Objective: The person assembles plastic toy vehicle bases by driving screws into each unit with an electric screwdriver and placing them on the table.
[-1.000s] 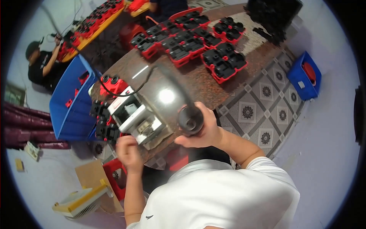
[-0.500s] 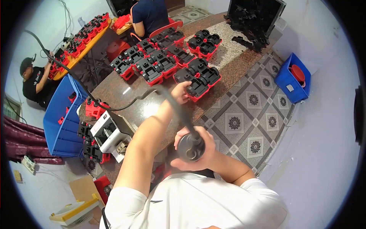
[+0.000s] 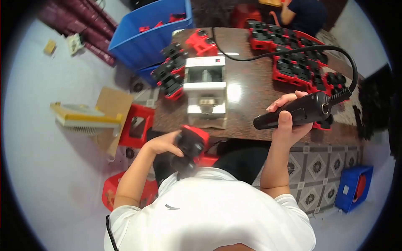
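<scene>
My left hand (image 3: 164, 144) grips a red and black toy car chassis (image 3: 193, 144) with black wheels, held close to my white shirt and somewhat blurred. My right hand (image 3: 291, 125) is wrapped round a black electric screwdriver (image 3: 299, 109), lifted above the right part of the table. Its tip points left and its black cord (image 3: 349, 54) loops up and back to the left. Between the two hands, a white box-shaped screw feeder (image 3: 204, 85) stands near the table's front edge. Several more red and black car chassis (image 3: 293, 71) are grouped at the back right.
Left of the screw feeder lie other car chassis (image 3: 169, 79), and a red one (image 3: 202, 42) sits behind. A blue bin (image 3: 153, 35) stands past the table's left end. Red stools (image 3: 136, 125) and a yellow-white fan (image 3: 86, 119) are at left. Another person (image 3: 307, 16) sits at the back.
My view has swung left. My left hand has left the row of chassis and now holds one near my body. My right hand has moved outward with the screwdriver, now tilted sideways.
</scene>
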A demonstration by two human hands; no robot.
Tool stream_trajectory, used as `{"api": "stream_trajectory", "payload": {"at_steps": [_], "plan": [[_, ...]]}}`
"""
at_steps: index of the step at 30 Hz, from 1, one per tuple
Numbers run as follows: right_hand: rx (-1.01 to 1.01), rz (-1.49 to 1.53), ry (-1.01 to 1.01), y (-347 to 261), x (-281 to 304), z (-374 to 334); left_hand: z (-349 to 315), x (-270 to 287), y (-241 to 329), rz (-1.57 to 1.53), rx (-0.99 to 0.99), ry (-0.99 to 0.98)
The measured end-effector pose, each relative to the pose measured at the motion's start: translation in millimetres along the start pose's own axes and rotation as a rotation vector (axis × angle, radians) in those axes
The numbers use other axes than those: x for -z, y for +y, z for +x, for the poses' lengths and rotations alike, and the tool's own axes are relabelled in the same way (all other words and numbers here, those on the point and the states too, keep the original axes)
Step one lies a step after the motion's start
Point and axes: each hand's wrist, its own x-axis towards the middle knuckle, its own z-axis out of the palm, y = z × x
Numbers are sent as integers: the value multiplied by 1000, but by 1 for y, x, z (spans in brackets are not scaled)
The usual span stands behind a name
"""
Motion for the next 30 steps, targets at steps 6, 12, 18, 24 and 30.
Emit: {"api": "stream_trajectory", "payload": {"at_steps": [6,12,18,24,30], "plan": [[3,114,-133,36,-61,-20,-40,44,-45,-810,-343,689],[127,124,-190,66,-85,-28,-3,72,-59,-684,-236,837],[41,120,-175,89,-100,-41,4,63,-52,-456,-352,1046],[66,-26,-262,104,-102,-52,10,86,-57,-431,-309,920],[4,17,-293,105,-106,-56,9,88,-50,-569,-510,816]]}}
